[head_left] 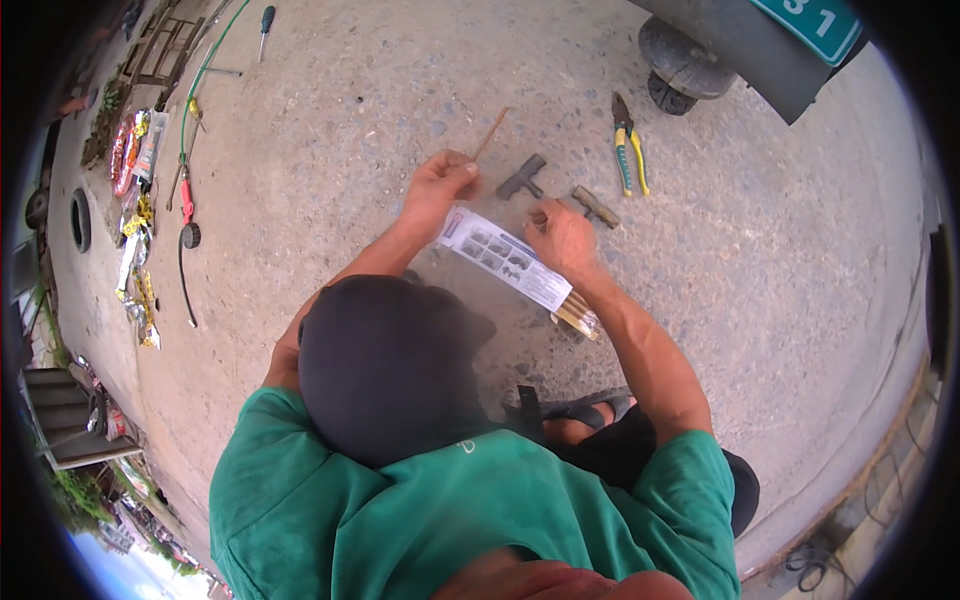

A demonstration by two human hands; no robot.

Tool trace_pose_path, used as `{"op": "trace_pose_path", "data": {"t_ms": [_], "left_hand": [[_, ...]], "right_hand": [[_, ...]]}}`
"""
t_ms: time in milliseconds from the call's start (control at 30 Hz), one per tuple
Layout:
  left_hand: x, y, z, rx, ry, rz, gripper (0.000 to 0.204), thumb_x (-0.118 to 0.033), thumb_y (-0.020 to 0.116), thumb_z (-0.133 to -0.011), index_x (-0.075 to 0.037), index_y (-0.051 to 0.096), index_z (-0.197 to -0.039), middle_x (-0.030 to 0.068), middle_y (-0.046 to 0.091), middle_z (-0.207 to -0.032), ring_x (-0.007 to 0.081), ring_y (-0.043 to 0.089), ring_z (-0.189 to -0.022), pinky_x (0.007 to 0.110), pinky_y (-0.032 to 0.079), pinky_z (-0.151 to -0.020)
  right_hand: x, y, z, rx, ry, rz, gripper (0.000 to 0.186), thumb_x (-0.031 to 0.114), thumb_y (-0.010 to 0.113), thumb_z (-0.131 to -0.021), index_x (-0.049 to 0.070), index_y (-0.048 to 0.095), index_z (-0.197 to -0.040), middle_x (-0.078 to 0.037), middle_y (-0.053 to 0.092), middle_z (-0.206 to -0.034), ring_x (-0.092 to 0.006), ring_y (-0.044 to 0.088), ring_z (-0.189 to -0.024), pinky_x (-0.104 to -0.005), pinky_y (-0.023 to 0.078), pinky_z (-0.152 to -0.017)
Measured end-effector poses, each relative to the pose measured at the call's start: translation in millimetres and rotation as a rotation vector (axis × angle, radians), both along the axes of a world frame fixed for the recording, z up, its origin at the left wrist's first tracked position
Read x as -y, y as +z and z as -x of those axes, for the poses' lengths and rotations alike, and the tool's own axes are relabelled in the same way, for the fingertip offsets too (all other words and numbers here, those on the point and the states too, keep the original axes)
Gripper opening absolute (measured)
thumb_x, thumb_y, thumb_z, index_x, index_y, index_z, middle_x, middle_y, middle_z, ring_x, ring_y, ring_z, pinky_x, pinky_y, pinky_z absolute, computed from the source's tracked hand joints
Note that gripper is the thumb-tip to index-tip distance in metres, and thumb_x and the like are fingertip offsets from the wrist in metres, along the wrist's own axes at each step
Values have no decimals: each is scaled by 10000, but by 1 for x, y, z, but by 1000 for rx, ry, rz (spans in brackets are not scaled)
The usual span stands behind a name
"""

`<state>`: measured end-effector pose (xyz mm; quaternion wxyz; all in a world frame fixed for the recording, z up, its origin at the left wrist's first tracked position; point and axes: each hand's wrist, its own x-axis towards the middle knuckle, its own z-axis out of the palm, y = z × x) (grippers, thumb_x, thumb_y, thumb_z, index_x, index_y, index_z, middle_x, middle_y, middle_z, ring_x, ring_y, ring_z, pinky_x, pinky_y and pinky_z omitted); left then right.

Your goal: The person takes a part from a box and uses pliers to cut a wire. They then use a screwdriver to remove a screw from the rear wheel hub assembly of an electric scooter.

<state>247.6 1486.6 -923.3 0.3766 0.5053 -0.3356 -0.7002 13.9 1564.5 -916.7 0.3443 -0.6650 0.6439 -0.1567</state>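
Note:
My left hand (440,185) pinches a thin brown strip (490,135) that sticks up and away over the concrete. My right hand (565,238) is closed on a long clear packet (505,262) with a white printed label. The packet lies slanted between my hands, and several brown strips show at its lower end (578,315). Just beyond my hands lie two dark T-handled tools, one (522,178) between the hands and one (596,206) by my right fingers.
Pliers with yellow and green handles (628,150) lie beyond the tools. A vehicle wheel (680,60) and dark fender (760,50) stand at the top. Far left are a screwdriver (265,20), a green hose (195,90), shiny packets (135,230) and a wooden stool (155,50).

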Motion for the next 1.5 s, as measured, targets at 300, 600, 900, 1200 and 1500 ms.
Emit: {"op": "trace_pose_path", "data": {"t_ms": [300, 600, 900, 1200, 1500], "left_hand": [[-3, 24, 1, -111, -43, 42, 112, -139, 690, -986, -40, 640, -994, 67, 679, -861, 150, 630, -774, 296, 512, -732], [4, 44, -8, -99, -14, 93, 97, -91, 713, -951, -9, 669, -979, 80, 724, -845, 135, 668, -763, 290, 548, -758], [31, 80, -15, 174, -44, 243, 136, -103, 706, -947, -11, 618, -899, 45, 670, -767, 127, 634, -723, 287, 512, -686], [55, 105, -21, 251, -95, 219, 142, -124, 723, -972, 1, 664, -1004, 60, 695, -816, 128, 646, -735, 287, 526, -711], [67, 128, -39, 271, -148, 462, 137, -140, 705, -980, -17, 664, -1027, 39, 691, -882, 133, 637, -824, 296, 514, -765]], "right_hand": [[28, -31, 15, -263, -31, 74, 220, 198, 707, -837, 39, 686, -987, -167, 701, -988, -388, 694, -925, -481, 557, -811], [35, -9, 7, -247, 8, 98, 171, 186, 665, -837, 52, 665, -943, -180, 707, -940, -422, 683, -881, -503, 539, -777], [64, 47, 11, 655, -183, -574, 306, 110, 671, -929, 58, 696, -1229, -22, 668, -808, -100, 573, -655, -264, 437, -575], [66, 84, 15, 1101, -215, -777, 255, 72, 602, -975, -7, 680, -1204, -37, 640, -859, -135, 598, -692, -267, 465, -603], [68, 83, 21, 925, -241, -408, 323, 107, 629, -959, -25, 677, -1249, -86, 667, -1032, -209, 706, -895, -337, 552, -760]]}}
